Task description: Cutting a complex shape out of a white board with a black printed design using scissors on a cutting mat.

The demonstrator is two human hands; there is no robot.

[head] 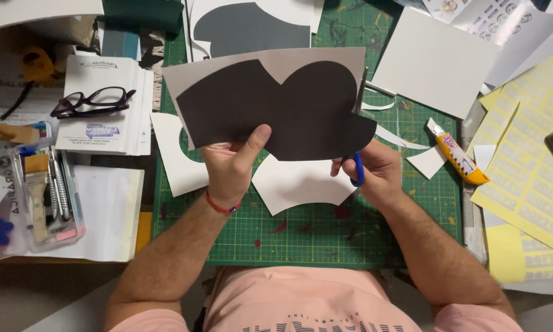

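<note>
The left hand (230, 163) pinched the dark printed sheet (276, 104) above the green cutting mat (301, 237) while the right hand (375, 172) closed on blue-handled scissors (357, 169) at its edge, where a loosening grip might let the cut wander.

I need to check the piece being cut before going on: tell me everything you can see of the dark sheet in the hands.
The dark sheet is thin paper or card, dark brown-black on a pale backing that shows as a border along its top and left. Its outline is curved, with a rounded lobe at the right. It is held up, roughly flat to the camera, above the green cutting mat. The left hand pinches its lower edge, thumb on the front. The right hand works blue-handled scissors at its right edge.
</note>
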